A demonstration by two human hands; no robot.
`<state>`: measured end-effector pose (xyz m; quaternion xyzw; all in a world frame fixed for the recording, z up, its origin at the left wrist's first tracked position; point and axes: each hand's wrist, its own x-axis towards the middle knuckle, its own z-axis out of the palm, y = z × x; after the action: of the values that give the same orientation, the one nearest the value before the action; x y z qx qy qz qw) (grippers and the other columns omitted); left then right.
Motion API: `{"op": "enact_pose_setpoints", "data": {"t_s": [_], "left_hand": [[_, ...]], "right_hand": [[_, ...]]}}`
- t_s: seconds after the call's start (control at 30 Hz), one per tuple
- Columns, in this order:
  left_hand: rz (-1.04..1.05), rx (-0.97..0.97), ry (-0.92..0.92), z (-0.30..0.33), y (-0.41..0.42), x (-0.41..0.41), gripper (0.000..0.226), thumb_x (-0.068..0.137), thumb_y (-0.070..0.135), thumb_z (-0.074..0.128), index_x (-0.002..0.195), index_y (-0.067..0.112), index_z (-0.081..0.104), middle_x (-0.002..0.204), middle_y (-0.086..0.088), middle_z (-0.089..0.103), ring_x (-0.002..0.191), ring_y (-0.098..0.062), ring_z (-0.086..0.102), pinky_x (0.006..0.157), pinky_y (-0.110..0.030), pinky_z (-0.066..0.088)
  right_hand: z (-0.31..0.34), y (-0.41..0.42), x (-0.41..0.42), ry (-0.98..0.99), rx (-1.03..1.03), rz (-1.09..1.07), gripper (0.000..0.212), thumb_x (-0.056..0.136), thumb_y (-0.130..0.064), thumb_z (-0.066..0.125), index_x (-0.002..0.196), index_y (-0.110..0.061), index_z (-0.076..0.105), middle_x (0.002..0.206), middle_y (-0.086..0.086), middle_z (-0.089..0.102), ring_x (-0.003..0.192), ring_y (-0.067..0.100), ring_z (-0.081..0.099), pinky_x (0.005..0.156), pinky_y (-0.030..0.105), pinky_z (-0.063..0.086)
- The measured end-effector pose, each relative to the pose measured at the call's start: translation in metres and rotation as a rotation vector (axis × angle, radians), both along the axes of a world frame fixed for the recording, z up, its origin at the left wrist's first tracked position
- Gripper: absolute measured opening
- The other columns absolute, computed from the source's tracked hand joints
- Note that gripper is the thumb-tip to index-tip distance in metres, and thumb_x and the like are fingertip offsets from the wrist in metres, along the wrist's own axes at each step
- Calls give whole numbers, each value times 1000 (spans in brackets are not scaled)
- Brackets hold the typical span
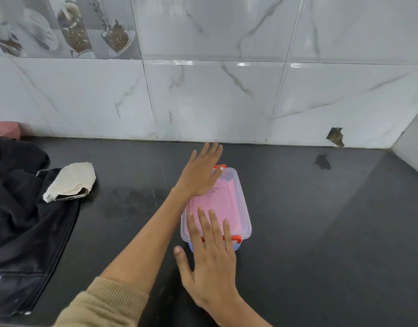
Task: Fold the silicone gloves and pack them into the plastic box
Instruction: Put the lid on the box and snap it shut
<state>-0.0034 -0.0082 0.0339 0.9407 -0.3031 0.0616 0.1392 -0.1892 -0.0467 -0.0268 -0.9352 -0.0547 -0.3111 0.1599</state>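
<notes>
- While both hands lay over the plastic box [242,208], everything else sat left of it on the dark counter [321,232].
- Black garment [21,208] lay far left of the box, bunched up, running off the frame edge.
- Phone [72,196] half wrapped in a white cloth [71,179] rested on the garment's right edge, well left of the box.
- Left hand [201,172] was flat over the box's far-left corner, fingers spread and released, gripping nothing.
- Right hand [211,258] lay on the box's near end, fingers straight and released across the lid and the near red clip [236,238].
- Box lid was on; pink silicone gloves [224,201] showed through it, inside the box.
- Far red clip [221,166] peeked out by the left hand's fingertips.
</notes>
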Motion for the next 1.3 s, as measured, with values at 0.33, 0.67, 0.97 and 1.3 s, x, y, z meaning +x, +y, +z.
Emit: {"op": "enact_pose_setpoints", "data": {"t_s": [0.33, 0.67, 0.97, 1.3], "left_hand": [[345, -32, 84, -22, 11, -6, 51, 99, 34, 29, 148, 19, 25, 149, -2, 38, 130, -25, 41, 101, -43, 37], [447, -1018, 370, -49, 45, -74, 47, 96, 15, 45, 143, 19, 39, 146, 5, 44, 128, -10, 44, 107, -28, 35], [497, -1555, 459, -76, 33, -101, 51, 98, 36, 41, 147, 28, 29, 150, 14, 36, 134, -3, 37, 108, -28, 32], [343, -1448, 574, -98, 26, -100, 51, 74, 65, 42, 106, 34, 66, 106, 15, 72, 103, 0, 64, 84, -14, 50]], "right_hand": [[-1, -51, 20, 10, 243, -7, 20, 84, -30, 48, 88, -26, 67, 102, -15, 68, 133, 21, 43, 119, 39, 12], [1, -145, 65, 185, 760, 277, 31, 92, -17, 31, 100, -19, 61, 133, -2, 48, 143, 9, 21, 114, 17, 17], [-11, -144, 72, 134, 1697, 274, 39, 96, -18, 33, 131, -21, 50, 145, 1, 46, 132, 20, 44, 101, 31, 41], [-32, -129, 65, 265, 1324, 376, 55, 92, -60, 31, 144, -43, 30, 148, -18, 41, 136, 2, 37, 110, 22, 33]]}}
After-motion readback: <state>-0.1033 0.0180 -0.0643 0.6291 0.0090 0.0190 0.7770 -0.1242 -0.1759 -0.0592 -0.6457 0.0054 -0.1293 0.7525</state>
